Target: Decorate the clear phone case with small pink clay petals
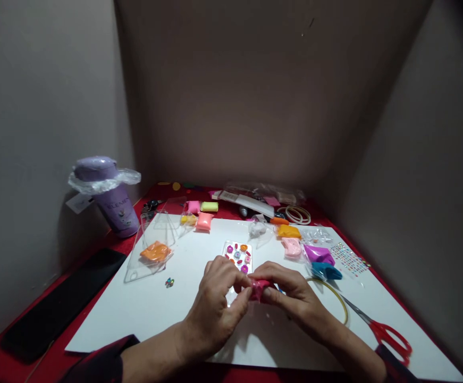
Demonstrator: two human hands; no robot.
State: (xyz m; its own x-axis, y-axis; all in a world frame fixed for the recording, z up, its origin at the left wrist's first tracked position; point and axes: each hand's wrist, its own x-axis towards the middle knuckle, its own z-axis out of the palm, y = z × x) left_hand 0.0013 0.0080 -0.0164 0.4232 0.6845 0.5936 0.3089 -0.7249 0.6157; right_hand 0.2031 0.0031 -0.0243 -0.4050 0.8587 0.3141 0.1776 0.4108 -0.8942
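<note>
Between both hands is a small packet of pinkish-red clay [260, 290] in clear wrap. My left hand [221, 298] pinches its left end with thumb and forefinger. Its right end is gripped by my right hand [295, 295], thumb in front and fingers behind. Just behind them lies a clear phone case [237, 254] decorated with small pink, orange and blue flower shapes and red pieces; its lower part is hidden by my hands. A yellow ring [337, 295] is on the white board, right of my right hand.
Red-handled scissors [388, 335] lie at right on the white board [143, 314], near rhinestones [348, 256]. Clay packets, such as blue [326, 270] and purple [319, 254], sit behind. At left are an orange packet [156, 251], a purple tumbler [115, 205] and a black slab [64, 303].
</note>
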